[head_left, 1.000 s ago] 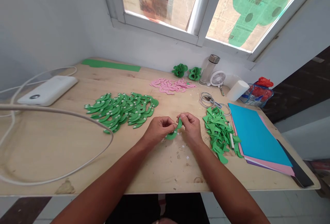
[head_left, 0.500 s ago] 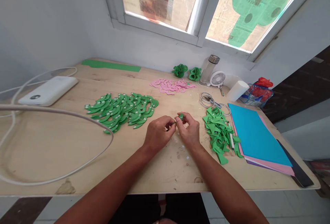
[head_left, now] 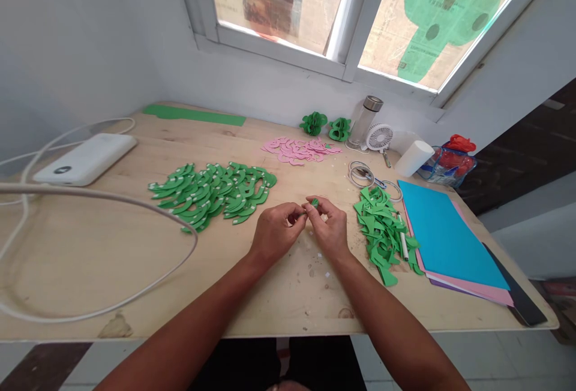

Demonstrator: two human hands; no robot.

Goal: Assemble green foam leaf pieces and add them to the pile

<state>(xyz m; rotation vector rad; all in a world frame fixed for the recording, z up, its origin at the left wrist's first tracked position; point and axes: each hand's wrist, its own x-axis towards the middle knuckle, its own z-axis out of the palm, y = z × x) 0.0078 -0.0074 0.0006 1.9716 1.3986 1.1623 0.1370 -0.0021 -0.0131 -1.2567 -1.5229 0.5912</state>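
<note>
Over the middle of the table, my left hand [head_left: 279, 228] and my right hand [head_left: 330, 226] meet fingertip to fingertip. Both are closed in a pinch on a small green paper piece [head_left: 315, 202], most of which the fingers hide. To the left lies a spread pile of curved green paper cutouts [head_left: 211, 193] with small white tabs on them. Right of my hands is a heap of green paper scraps [head_left: 381, 229] with a white pen [head_left: 404, 241] on it. Tiny white bits [head_left: 327, 274] are scattered below my right hand.
Pink paper cutouts [head_left: 299, 150] lie farther back, near two green paper ornaments [head_left: 314, 123]. Scissors [head_left: 378, 182], a bottle [head_left: 365, 121], a small fan [head_left: 379, 137] and coloured sheets [head_left: 450, 235] occupy the right. A power bank [head_left: 85, 158] and looping white cable [head_left: 197, 247] are left.
My hands stay nearly in place, with only a slight shift of the fingers. Less of the green paper piece shows above my right fingertips. Everything else on the table stays put.
</note>
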